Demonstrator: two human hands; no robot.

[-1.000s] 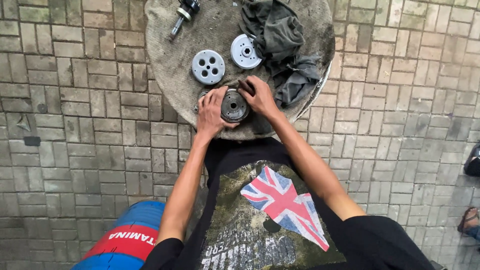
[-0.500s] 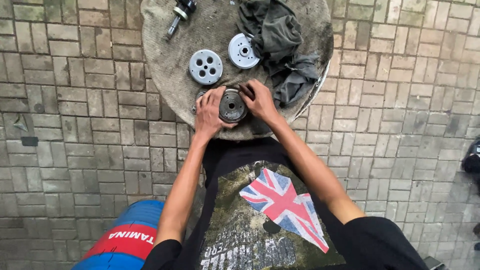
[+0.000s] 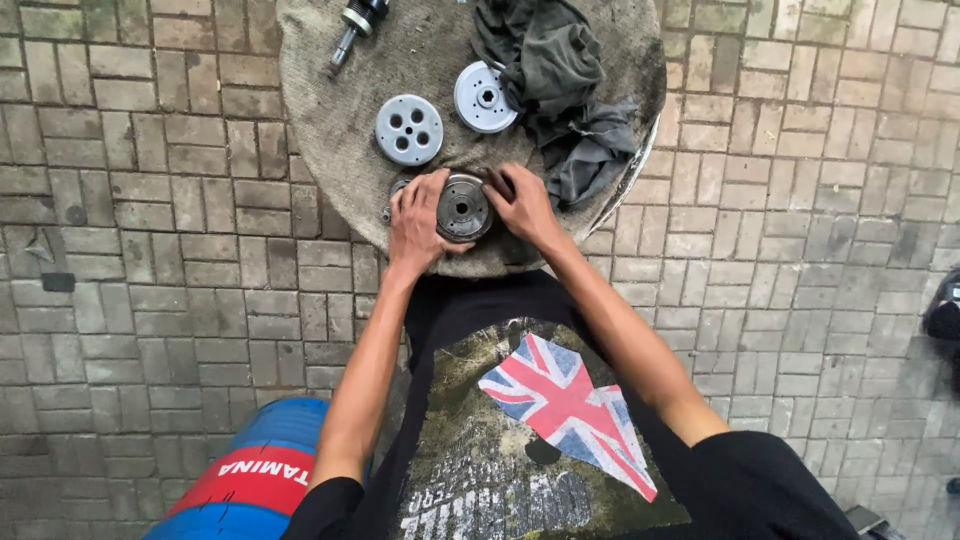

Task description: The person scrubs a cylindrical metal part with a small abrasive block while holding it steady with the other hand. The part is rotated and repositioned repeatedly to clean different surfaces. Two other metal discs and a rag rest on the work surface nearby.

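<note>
- A view from above, looking down at a person's two bare arms reaching to a round, grey, cloth-covered work surface (image 3: 330, 120) in the upper middle of the frame.
- The left hand (image 3: 417, 222) and the right hand (image 3: 522, 205) both grip a dark, round metal disc with a centre hole (image 3: 463, 207), one on each side, fingers curled around its rim.
- The disc sits at the near edge of the surface, just above the middle of the frame.
- Above it, to the left, lies a pale grey metal disc with several round holes (image 3: 408, 130).
- To that disc's right lies a lighter metal disc with a raised hub (image 3: 485, 97).
- A crumpled dark grey rag (image 3: 560, 90) lies at the upper right of the surface.
- A metal tool (image 3: 355, 25) lies at the top edge.
- A blue and red drum (image 3: 255, 470) stands at the lower left, on grey brick paving (image 3: 150, 280).
</note>
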